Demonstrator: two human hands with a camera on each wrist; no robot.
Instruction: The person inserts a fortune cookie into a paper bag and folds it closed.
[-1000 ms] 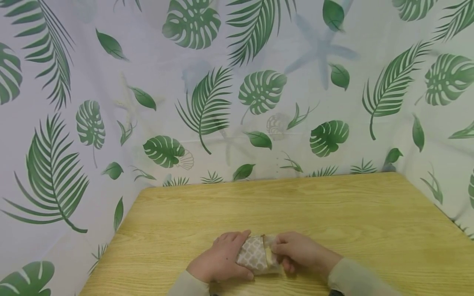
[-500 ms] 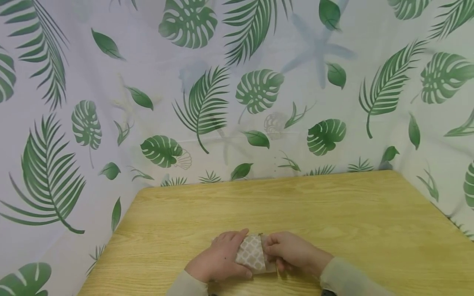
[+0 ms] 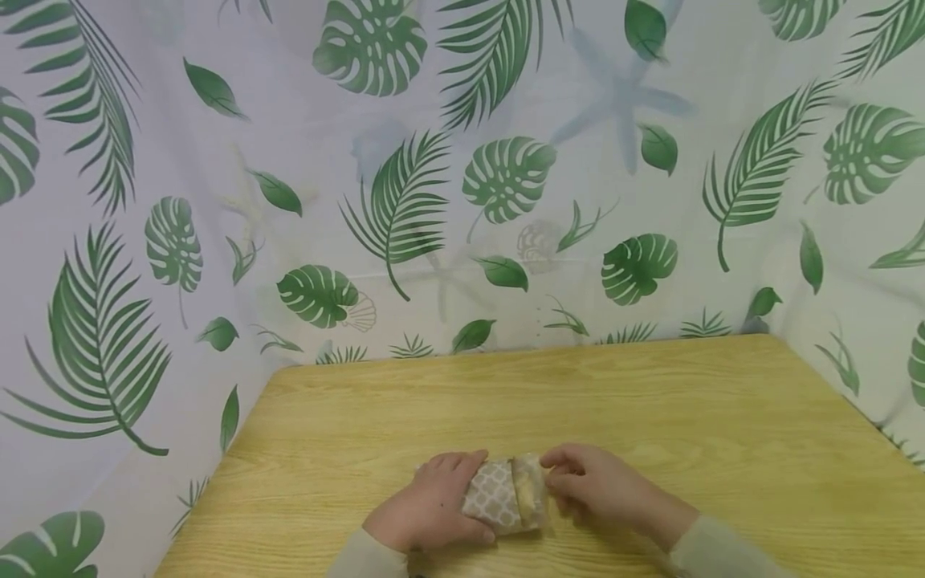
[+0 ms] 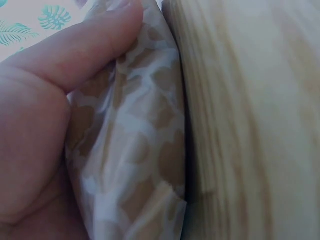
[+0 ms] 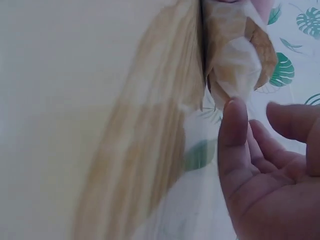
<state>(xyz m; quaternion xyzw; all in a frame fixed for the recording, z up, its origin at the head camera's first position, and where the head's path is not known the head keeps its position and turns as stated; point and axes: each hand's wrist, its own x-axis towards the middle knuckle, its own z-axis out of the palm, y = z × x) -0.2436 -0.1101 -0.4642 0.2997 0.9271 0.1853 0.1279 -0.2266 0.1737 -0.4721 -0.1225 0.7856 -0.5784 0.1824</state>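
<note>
Packet (image 3: 493,496): tan, white lattice print; crinkled translucent end (image 3: 531,493).

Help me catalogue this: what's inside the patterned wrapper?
Something pale yellow shows at the end near the right hand; I can't tell what. The patterned wrapper and left hand cover the rest.

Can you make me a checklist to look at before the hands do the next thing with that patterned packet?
1. Packet on the table: ok.
2. Left hand holding it: ok, at its left end.
3. Right hand close to the see-through end: ok.
4. Right hand pinching that end: not ok, thumb and finger are apart.
5. Right hand touching it: cannot tell.
6. What's wrapped inside: cannot tell.
</note>
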